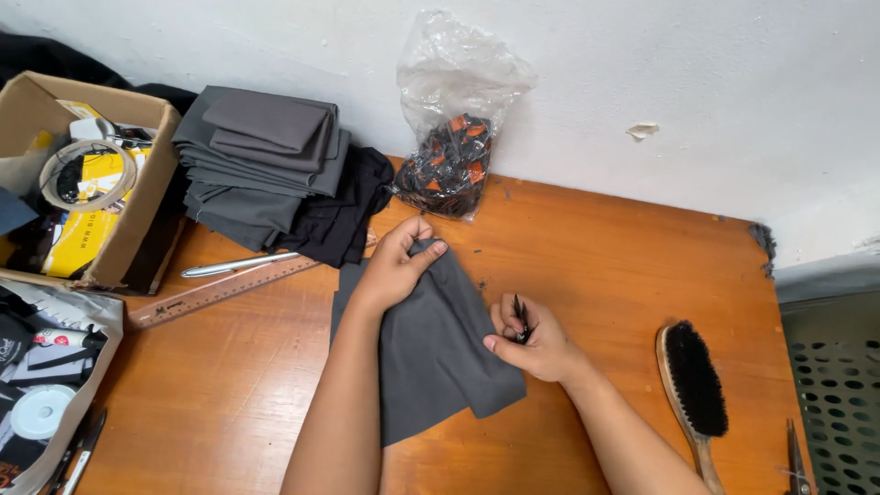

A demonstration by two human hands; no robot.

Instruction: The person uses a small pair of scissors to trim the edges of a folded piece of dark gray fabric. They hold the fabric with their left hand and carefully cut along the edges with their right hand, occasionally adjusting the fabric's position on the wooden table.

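**Two hands on a grey cloth at the table's middle**

Far left, a cardboard box (110, 247) sits stuffed with odds and ends, a roll of tape (87, 174) lying on top. Below it, a white bag (64, 316) spills over the table edge, a tape roll (38, 411) inside. Moving in, a silver pen (236, 265) lies just above a wooden ruler (220, 291), both slanting along the orange table (642, 266). Behind them a stack (261, 160) of folded grey fabric rests against the wall, with black fabric (344, 215) beside and partly under it.

Now the centre: the left hand (394, 266) is clenched on the top edge of the grey cloth (431, 357), fingers curled over and pinching a fold, lifting that edge a little. The cloth lies spread on the table, running from the left hand down toward the person, its right side folded over. Behind, against the wall, stands a clear plastic bag (458, 119) with small black-and-orange items in it.

On to the right hand (536, 344): it touches the cloth's right edge, thumb on the fabric, fingers closed around small dark snips (521, 321) whose tips point up.

Further right, a wooden brush (694, 380) with black bristles lies well apart from the cloth. At the bottom right corner, scissors (796, 458) poke in, only partly seen.
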